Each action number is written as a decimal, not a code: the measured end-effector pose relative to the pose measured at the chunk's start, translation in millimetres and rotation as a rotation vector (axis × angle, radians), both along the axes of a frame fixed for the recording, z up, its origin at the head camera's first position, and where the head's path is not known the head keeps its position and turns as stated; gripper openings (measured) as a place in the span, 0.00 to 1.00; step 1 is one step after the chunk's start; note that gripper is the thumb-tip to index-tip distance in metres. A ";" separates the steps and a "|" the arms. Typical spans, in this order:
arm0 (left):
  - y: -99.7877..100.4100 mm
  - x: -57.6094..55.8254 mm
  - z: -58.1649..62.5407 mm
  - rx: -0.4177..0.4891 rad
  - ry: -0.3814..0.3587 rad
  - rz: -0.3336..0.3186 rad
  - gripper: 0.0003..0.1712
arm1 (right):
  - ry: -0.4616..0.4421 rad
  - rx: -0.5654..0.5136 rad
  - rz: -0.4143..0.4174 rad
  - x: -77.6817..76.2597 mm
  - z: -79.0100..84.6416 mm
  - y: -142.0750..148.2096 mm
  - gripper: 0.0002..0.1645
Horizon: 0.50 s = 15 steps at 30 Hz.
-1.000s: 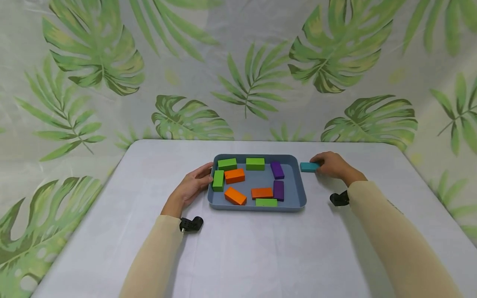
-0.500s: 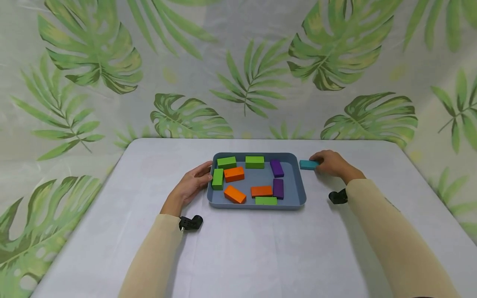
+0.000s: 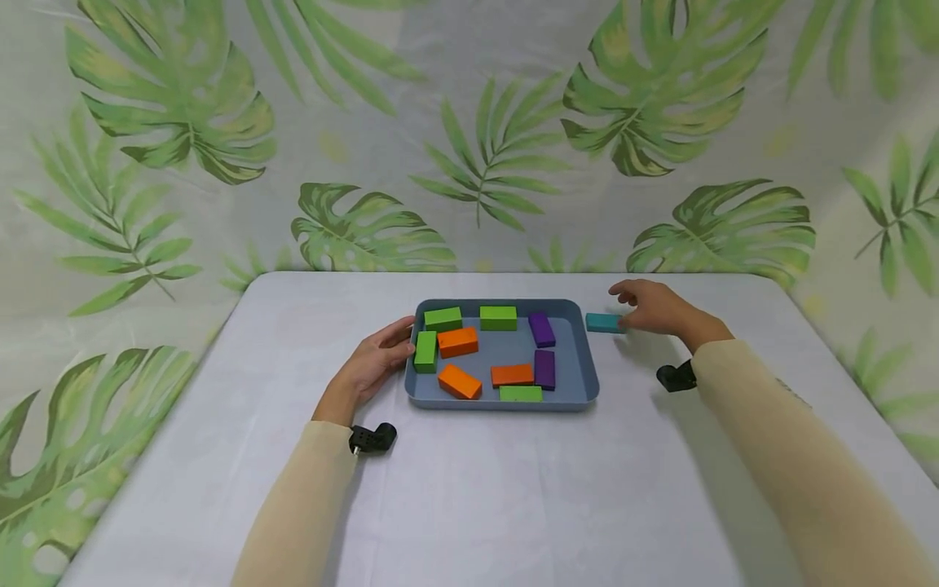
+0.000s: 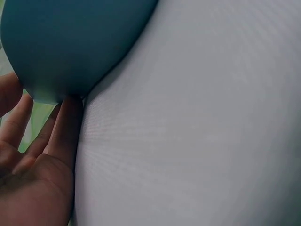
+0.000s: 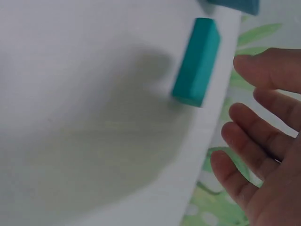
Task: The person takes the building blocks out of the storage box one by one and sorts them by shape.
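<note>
A turquoise block [image 3: 604,323] lies on the white table just right of the blue-grey tray [image 3: 502,406]. My right hand [image 3: 656,310] hovers beside this block with fingers spread and nothing in them. In the right wrist view, the turquoise block [image 5: 196,63] stands apart from the loosely bent fingers. At the tray's left side, my left hand [image 3: 372,364] touches the outer wall with its fingertips. The left wrist view shows extended fingers [image 4: 66,127] against the tray's wall [image 4: 70,47], the thumb near its edge. Inside the tray sit several green blocks [image 3: 498,318], orange blocks [image 3: 458,342] and two purple blocks [image 3: 544,370].
A white cloth covers the table [image 3: 469,497], whose far edge meets a leaf-print curtain [image 3: 484,163]. Small black cameras [image 3: 372,438] are strapped at both wrists. Part of the tray's corner [image 5: 240,4] shows at the top of the right wrist view.
My right hand has let go of the turquoise block and lifted slightly off it, fingers opening. The block stays beside the tray. My left hand keeps its place at the tray.
</note>
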State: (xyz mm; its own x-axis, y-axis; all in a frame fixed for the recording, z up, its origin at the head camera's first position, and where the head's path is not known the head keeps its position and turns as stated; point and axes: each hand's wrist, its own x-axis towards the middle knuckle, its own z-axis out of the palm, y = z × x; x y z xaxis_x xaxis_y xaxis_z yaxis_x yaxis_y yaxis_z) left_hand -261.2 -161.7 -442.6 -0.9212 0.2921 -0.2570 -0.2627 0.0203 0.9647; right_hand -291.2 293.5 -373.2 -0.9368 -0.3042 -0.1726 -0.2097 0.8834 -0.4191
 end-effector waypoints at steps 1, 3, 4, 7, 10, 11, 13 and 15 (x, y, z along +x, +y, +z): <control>-0.2 0.1 0.0 0.000 0.002 0.001 0.36 | 0.010 0.002 0.006 0.1 3.7 -1.3 0.36; -0.8 0.2 -0.1 -0.001 0.011 -0.008 0.36 | 0.027 0.013 0.018 0.9 10.5 -4.3 0.33; -1.0 0.1 -0.4 -0.001 0.014 -0.012 0.36 | 0.037 0.023 0.024 1.4 13.5 -6.4 0.32; -1.2 -0.7 -1.6 -0.002 0.020 -0.019 0.37 | 0.066 0.041 0.058 3.5 22.1 -13.1 0.30; -1.5 -1.2 -2.5 -0.002 0.017 -0.017 0.37 | 0.098 0.057 0.097 6.1 30.8 -21.6 0.28; -1.7 -1.2 -2.4 -0.002 0.016 -0.016 0.37 | 0.109 0.062 0.111 7.4 33.7 -24.5 0.27; -2.0 -0.9 -2.0 0.000 0.016 -0.016 0.37 | 0.125 0.065 0.133 9.4 38.4 -30.3 0.26; -2.1 -0.5 -1.2 0.002 0.018 -0.017 0.37 | 0.137 0.065 0.154 12.1 42.7 -36.9 0.26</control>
State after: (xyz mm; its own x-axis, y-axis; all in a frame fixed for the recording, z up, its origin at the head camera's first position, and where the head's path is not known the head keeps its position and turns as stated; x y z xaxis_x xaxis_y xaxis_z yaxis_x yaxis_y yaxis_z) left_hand -261.7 -163.9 -443.8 -0.9207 0.3081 -0.2396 -0.2447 0.0227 0.9693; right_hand -279.1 256.7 -330.5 -0.8960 -0.4384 -0.0711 -0.3956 0.8607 -0.3205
